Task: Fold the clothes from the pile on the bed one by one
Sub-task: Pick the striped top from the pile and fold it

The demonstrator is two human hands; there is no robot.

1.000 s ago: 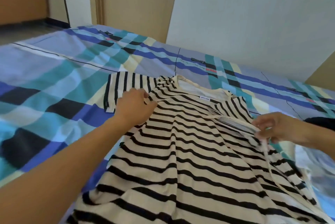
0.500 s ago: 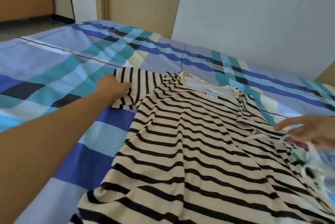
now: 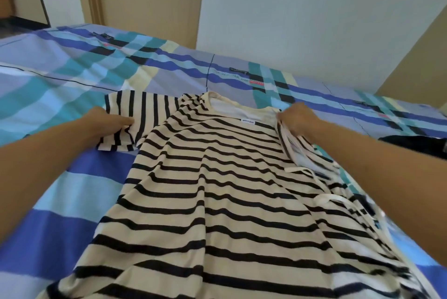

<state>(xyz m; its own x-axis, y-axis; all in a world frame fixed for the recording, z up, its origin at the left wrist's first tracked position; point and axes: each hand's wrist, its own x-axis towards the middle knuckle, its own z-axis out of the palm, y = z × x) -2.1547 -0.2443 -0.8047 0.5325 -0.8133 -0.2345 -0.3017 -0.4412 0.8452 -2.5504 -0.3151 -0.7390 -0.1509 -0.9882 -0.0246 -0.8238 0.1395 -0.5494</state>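
striped tee (image 3: 217,189): flat on bed (image 3: 72,76), mid-frame
left hand (image 3: 106,124): pinching sleeve (image 3: 135,114), center-left
right hand (image 3: 298,120): probably gripping the tee's bunched edge

Neck label (image 3: 248,122) on the striped shirt (image 3: 217,189) is carrying dark lettering, too small to read; bedsheet script (image 3: 239,70) is blurring likewise.

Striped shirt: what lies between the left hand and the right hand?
Between the left hand and right hand, the head view shows only the top of the striped shirt: its cream neckline and small white label.
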